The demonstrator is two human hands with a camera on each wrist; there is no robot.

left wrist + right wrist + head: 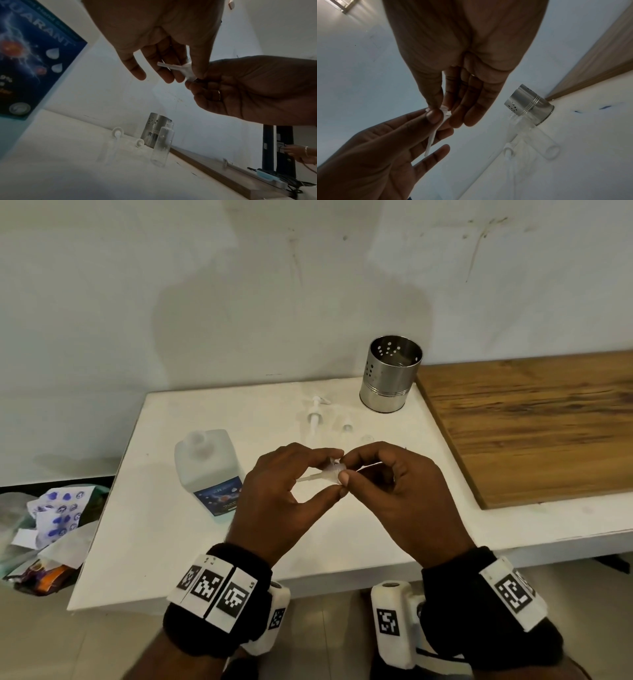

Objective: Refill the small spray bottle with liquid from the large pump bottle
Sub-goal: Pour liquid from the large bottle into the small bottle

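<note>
Both hands hold a small white funnel (327, 473) above the white table (171, 542), its thin stem pointing left. My left hand (337, 472) pinches it between thumb and forefinger; my right hand (346, 469) pinches its wide end. The wrist views show the funnel (178, 69) (436, 128) between the fingertips. The large bottle (205, 470) stands open to the left, and its pump (314, 416) lies behind it. The small clear spray bottle (163, 144) stands uncapped below the hands and is hidden in the head view. Its spray head (347, 428) lies beside the pump.
A perforated steel cup (390, 378) stands at the table's back right. A wooden board (531, 422) lies on the right. A bin of crumpled paper (51, 525) sits off the left edge. Another person's hand (300, 154) shows far right.
</note>
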